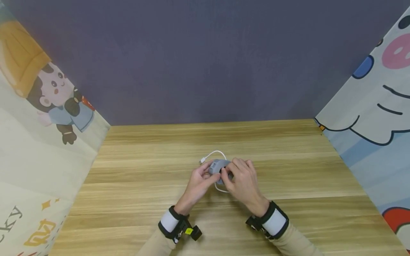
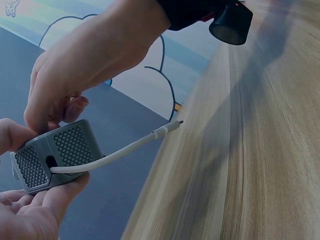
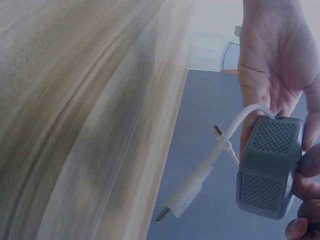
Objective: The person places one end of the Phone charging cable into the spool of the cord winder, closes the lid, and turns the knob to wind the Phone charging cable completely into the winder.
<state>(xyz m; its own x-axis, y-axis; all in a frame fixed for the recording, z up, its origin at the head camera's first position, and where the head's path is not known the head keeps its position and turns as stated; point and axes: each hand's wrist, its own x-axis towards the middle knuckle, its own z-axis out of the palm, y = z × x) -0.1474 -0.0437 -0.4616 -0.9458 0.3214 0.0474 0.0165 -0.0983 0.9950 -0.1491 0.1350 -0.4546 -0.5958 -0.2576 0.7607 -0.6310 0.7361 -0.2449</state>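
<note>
A grey cable winder (image 1: pixel 217 165) with textured grip panels is held above the wooden table, between both hands. My left hand (image 1: pixel 198 182) grips it from the left, thumb on the near side and fingers beneath. With bent thumb and fingers, my right hand (image 1: pixel 244 180) pinches at the dark middle of its face; the fingertips partly hide that spot. A white cable comes out on two sides. One end carries a USB-A plug (image 1: pixel 203 160), at the far left of the winder. The other ends in a slim USB-C plug (image 3: pixel 184 196), hanging free in the right wrist view.
The wooden tabletop (image 1: pixel 134 199) stretches around the hands. A dark blue-grey panel (image 1: pixel 205 64) rises behind it, and cartoon-printed sheets flank the left (image 1: pixel 38 149) and right (image 1: pixel 378 156). Both wrists wear strapped cameras (image 1: pixel 196 233).
</note>
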